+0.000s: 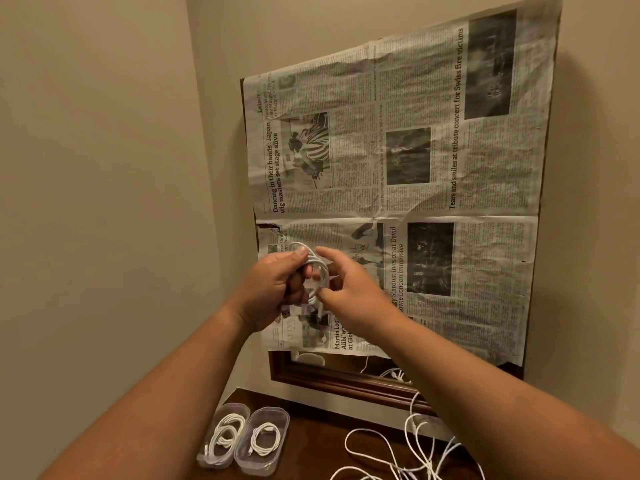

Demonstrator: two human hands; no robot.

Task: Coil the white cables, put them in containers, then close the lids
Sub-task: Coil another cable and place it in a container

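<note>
Left hand [273,289] fingers [301,252] clench the coiled white cable [320,268], loops upright before the newspaper [433,168]. Right hand [353,292] fingers curl against its right edge; whether they pinch, I cannot tell. The containers [282,415] sit well below on the surface [311,431], nearer the left hand.

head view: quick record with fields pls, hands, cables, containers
left hand: grips white cable coil
right hand: fingers at the coil, grip unclear
left container: clear, one coiled cable inside
right container: same, beside it
loose cables: tangled on table, right side
backdrop: newspaper on wall
</note>
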